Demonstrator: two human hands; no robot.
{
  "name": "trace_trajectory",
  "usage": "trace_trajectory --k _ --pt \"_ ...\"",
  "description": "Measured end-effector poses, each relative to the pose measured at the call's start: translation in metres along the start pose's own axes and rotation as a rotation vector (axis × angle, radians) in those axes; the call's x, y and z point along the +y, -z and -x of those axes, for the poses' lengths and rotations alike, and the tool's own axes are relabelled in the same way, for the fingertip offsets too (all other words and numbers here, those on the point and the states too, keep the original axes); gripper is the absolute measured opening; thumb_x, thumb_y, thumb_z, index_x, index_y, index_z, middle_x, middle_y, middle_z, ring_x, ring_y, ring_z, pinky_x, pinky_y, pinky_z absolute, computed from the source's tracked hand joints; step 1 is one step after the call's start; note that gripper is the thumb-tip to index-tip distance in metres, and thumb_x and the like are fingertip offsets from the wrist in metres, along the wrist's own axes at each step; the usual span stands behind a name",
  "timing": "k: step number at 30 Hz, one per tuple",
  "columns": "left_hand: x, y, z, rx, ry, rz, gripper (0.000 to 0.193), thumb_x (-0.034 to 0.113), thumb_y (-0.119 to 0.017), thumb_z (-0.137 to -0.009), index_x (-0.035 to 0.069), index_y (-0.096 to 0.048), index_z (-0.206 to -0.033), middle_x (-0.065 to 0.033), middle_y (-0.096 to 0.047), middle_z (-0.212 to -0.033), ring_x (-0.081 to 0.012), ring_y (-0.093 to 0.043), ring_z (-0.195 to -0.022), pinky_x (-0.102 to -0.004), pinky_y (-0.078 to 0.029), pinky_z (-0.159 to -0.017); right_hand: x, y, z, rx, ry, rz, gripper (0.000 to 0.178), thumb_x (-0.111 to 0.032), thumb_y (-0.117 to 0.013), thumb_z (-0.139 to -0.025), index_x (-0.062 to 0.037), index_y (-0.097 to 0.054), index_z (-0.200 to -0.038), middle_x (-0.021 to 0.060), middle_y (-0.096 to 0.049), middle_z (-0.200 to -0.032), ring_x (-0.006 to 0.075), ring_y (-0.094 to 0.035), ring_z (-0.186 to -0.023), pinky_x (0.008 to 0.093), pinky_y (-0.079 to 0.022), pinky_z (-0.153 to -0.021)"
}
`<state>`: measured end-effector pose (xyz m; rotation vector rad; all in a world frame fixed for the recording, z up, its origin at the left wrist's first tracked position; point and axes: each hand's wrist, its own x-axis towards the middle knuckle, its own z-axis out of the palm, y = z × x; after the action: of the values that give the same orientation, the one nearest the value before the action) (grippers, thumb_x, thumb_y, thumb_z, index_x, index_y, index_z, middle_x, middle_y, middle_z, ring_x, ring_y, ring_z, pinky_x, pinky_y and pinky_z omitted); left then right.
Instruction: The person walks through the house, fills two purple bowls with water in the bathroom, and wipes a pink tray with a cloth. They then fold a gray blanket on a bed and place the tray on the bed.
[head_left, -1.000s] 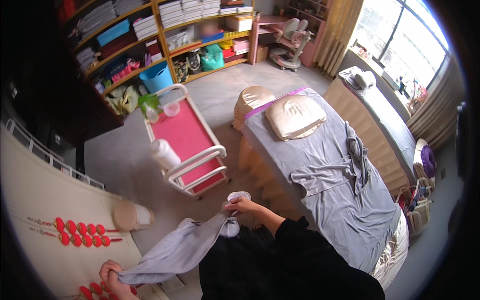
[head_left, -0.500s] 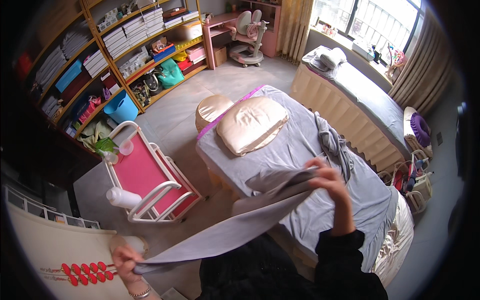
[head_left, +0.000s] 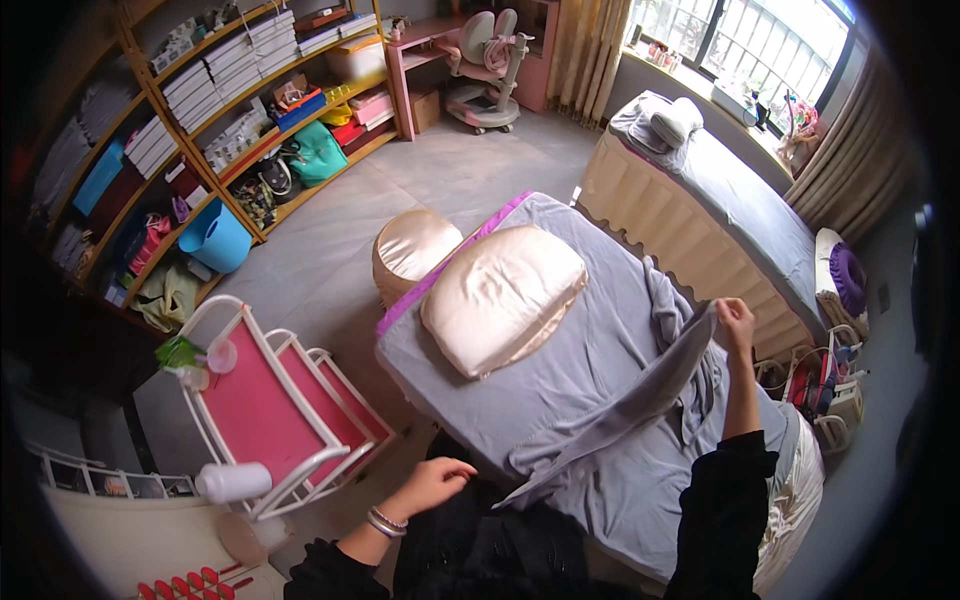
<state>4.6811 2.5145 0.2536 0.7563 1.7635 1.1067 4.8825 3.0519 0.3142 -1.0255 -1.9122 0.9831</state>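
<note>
A grey cloth (head_left: 625,420) stretches across the bed, with one end raised in my right hand (head_left: 737,320). My right fingers are closed on that end above the bed's right side. The cloth's other end lies by the near edge, just right of my left hand (head_left: 437,485). My left hand is in front of my body, its fingers drawn together with nothing seen in them. A bed (head_left: 460,400) with a grey sheet and purple edging lies under the cloth. On its far left part rests a shiny cream pillow (head_left: 505,298).
Left of the bed stands a pink-topped white trolley (head_left: 262,405) with a white bottle (head_left: 234,482) on it. A round cream stool (head_left: 415,250) touches the bed's far left side. A second bed (head_left: 715,205) stands by the window. Shelves (head_left: 215,150) line the back left.
My left hand has let go of the cloth and moved right, toward my body. My right hand has carried its end right and farther off, and the cloth has come down onto the bed.
</note>
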Motion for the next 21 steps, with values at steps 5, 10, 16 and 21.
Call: trace_trajectory --k 5,10,16,21 --pt "-0.071 0.127 -0.098 0.405 0.214 -0.147 0.015 0.014 -0.059 -0.076 0.006 -0.065 -0.087 -0.0100 -0.064 -0.084 -0.0181 -0.062 -0.075 -0.0287 -0.048 -0.067 -0.020 -0.163 -0.066 -0.152 -0.143 0.073 0.015 -0.015 -0.064 -0.075 -0.0007 -0.061 -0.078 0.0038 -0.060 -0.066 0.0093 -0.057 -0.061 0.0225 -0.045 -0.053" --pt "-0.125 0.195 -0.188 0.527 0.276 -0.345 0.022 0.016 -0.066 -0.070 0.006 -0.061 -0.089 -0.0110 -0.060 -0.091 -0.0265 -0.057 -0.085 -0.0347 -0.046 -0.075 -0.011 -0.350 -0.137 -0.274 -0.480 0.042 0.012 -0.014 -0.061 -0.075 -0.0017 -0.059 -0.074 0.0039 -0.056 -0.061 0.0107 -0.055 -0.052 0.0223 -0.043 -0.045" --pt "-0.125 0.200 -0.230 0.543 0.368 -0.605 0.043 0.019 -0.078 -0.057 0.008 -0.055 -0.092 -0.0103 -0.054 -0.091 -0.0299 -0.050 -0.092 -0.0396 -0.041 -0.080 0.055 -0.513 -0.195 -0.273 -0.419 0.115 0.015 -0.015 -0.061 -0.069 -0.0010 -0.062 -0.062 0.0096 -0.060 -0.055 0.0139 -0.057 -0.044 0.0283 -0.047 -0.048" --pt "-0.151 0.202 -0.229 0.384 0.239 -0.692 0.033 0.019 -0.078 -0.054 0.007 -0.056 -0.077 -0.0083 -0.053 -0.072 -0.0292 -0.049 -0.077 -0.0399 -0.038 -0.067 0.062 -0.577 -0.224 -0.281 -0.428 0.744 0.050 -0.040 -0.068 -0.071 0.0015 -0.056 -0.096 0.0219 -0.059 -0.097 0.0352 -0.057 -0.094 0.0402 -0.047 -0.077"
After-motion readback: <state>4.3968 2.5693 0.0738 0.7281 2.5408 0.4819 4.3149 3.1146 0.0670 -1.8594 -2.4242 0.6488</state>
